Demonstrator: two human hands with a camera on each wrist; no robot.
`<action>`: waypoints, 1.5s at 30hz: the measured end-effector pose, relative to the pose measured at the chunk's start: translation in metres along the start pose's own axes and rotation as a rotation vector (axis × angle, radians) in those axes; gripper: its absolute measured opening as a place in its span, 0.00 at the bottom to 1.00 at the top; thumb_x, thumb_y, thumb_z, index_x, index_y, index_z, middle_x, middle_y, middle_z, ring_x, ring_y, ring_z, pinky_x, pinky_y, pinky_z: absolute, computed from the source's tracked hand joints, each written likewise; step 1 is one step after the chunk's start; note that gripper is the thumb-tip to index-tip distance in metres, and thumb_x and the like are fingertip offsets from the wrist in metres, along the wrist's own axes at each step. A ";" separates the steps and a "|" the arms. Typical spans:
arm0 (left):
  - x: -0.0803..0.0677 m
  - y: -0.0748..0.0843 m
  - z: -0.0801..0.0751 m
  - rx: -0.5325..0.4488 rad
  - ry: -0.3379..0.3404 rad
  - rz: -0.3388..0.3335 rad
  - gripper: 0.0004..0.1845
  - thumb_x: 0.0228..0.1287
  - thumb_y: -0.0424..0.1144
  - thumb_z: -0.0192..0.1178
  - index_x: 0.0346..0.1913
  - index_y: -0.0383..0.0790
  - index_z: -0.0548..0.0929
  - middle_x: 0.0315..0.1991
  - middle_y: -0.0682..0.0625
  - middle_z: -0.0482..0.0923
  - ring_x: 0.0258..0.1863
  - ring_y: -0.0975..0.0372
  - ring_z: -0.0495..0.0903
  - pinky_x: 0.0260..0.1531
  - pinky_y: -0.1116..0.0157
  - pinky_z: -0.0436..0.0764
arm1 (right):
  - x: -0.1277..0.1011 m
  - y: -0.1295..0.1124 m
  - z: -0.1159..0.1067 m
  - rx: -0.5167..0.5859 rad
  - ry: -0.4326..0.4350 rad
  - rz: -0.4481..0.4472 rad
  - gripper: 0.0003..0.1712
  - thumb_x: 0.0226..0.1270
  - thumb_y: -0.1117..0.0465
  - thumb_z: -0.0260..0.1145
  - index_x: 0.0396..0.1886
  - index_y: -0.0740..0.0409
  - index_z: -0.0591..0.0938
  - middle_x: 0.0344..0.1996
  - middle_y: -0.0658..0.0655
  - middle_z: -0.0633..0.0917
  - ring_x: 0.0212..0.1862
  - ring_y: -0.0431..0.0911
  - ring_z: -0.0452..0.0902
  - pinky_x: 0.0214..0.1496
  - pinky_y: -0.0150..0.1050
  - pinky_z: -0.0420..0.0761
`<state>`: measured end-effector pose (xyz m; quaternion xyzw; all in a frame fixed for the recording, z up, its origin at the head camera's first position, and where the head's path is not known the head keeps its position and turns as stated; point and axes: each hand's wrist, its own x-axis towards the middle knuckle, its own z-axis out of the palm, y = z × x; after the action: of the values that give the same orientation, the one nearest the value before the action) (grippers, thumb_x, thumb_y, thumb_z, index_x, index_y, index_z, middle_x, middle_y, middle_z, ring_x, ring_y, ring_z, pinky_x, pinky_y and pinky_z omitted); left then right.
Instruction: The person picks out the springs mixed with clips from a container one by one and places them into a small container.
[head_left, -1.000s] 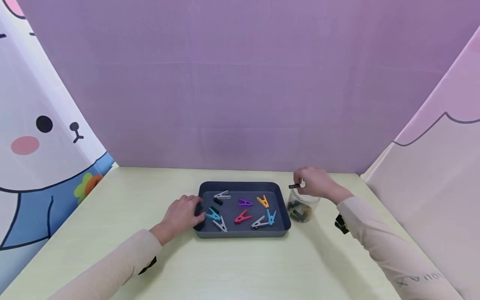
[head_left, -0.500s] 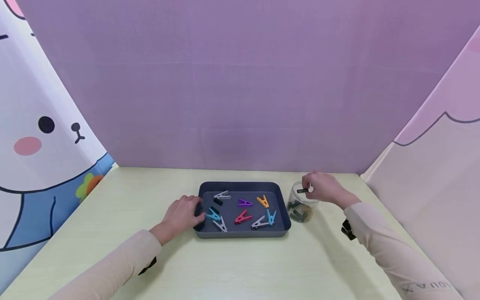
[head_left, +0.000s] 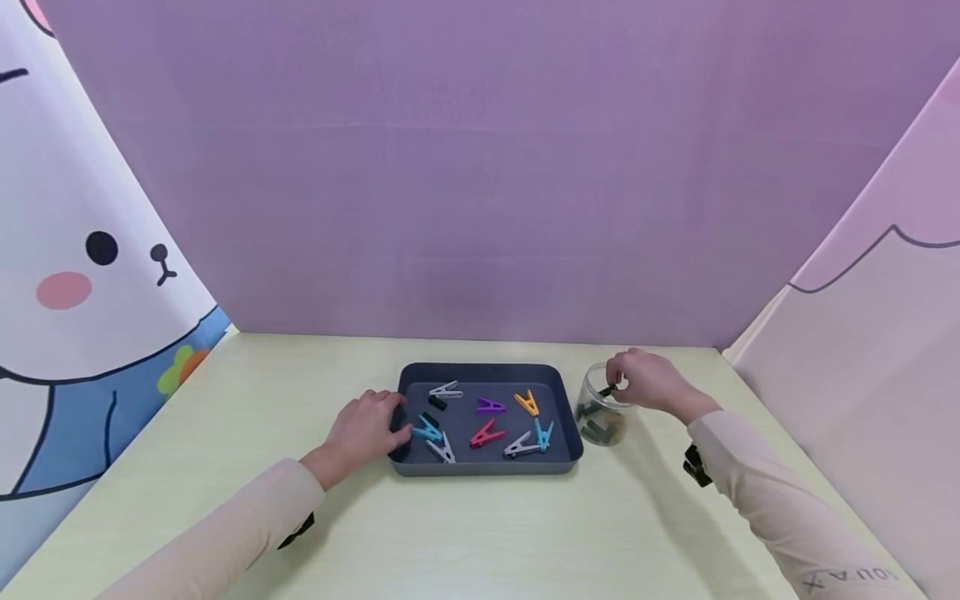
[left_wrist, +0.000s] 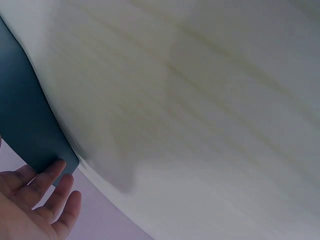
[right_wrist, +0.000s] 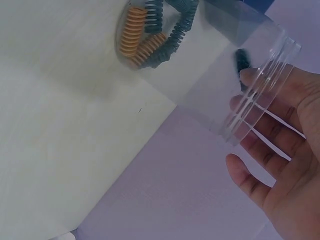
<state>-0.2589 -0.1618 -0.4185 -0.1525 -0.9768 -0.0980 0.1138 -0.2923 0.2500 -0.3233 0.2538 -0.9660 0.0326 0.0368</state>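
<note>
My right hand [head_left: 651, 383] pinches a dark green coil spring [right_wrist: 242, 57], its fingertips inside the mouth of a clear jar [right_wrist: 210, 85]. The spring tilts just below the jar's rim. Orange springs [right_wrist: 132, 32] and dark green springs [right_wrist: 175, 40] lie at the jar's bottom. My left hand [head_left: 358, 435] grips the left side of a dark grey tray [head_left: 483, 468], thumb near the front left of the rim. In the left wrist view, its fingertips touch the tray's outer wall [left_wrist: 30, 110]; the thumb is hidden there.
In the tray lie several plastic clips, among them a purple clip [head_left: 491, 406], a yellow clip [head_left: 527, 403] and a red clip [head_left: 486, 434]. Two dark springs [head_left: 437, 403] lie at its left. A purple cloth wall [head_left: 480, 208] stands behind the pale table [head_left: 480, 533].
My right hand has moved right and then down at the jar, bringing the spring from beside the rim into the mouth. The left hand and the tray have stayed in place.
</note>
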 end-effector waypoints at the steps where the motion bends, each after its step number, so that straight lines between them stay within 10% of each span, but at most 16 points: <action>1: 0.000 0.000 0.000 -0.001 -0.007 -0.002 0.24 0.51 0.51 0.62 0.47 0.38 0.79 0.45 0.44 0.80 0.41 0.53 0.77 0.38 0.56 0.78 | 0.000 0.000 0.000 0.004 0.000 -0.001 0.06 0.45 0.66 0.68 0.26 0.54 0.81 0.26 0.50 0.80 0.32 0.45 0.72 0.28 0.41 0.72; 45: 0.002 -0.002 0.002 -0.003 0.009 0.017 0.24 0.51 0.52 0.62 0.46 0.39 0.79 0.44 0.44 0.81 0.40 0.53 0.78 0.36 0.56 0.79 | 0.016 -0.027 -0.015 -0.033 0.135 -0.078 0.07 0.49 0.62 0.69 0.29 0.52 0.81 0.29 0.50 0.81 0.34 0.45 0.75 0.32 0.42 0.75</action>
<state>-0.2620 -0.1625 -0.4199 -0.1603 -0.9749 -0.0991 0.1189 -0.2917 0.2201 -0.3058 0.2876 -0.9512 0.0323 0.1070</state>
